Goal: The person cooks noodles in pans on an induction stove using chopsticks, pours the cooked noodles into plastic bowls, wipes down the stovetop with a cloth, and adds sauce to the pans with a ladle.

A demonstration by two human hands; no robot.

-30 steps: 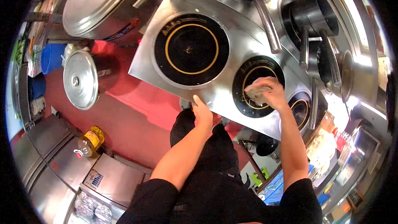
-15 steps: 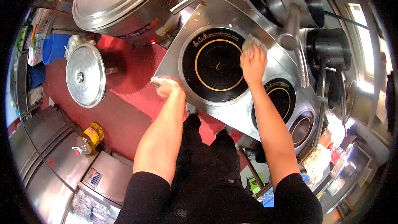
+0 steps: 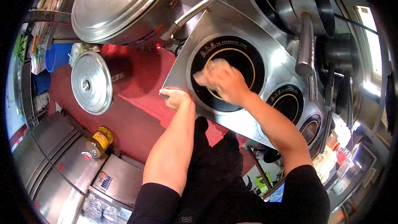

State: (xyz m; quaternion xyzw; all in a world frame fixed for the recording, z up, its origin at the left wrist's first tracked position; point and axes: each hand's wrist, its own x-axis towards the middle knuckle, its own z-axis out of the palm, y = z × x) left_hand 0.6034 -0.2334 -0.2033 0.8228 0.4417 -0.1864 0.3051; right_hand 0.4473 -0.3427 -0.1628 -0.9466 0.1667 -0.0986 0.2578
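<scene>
Right hand (image 3: 232,84) is blurred mid-wipe, but seems to be grasping a pale cloth (image 3: 212,74) over the big burner plate (image 3: 238,54), ahead and to the right of the left hand (image 3: 177,98). That one's clenched round the steel desk (image 3: 271,68) edge — nice brace. My tip: cloth flat under the fingers, even pressure, overlapping passes out past the yellow ring, and I'd be sure the glass is cool first.

Count: two hands, one cloth as far as I can tell, three burner plates in line — big one under the right hand, medium (image 3: 286,103) and small (image 3: 310,130) ones off to its right. One tall stockpot (image 3: 157,20) sits beyond the left hand.
</scene>
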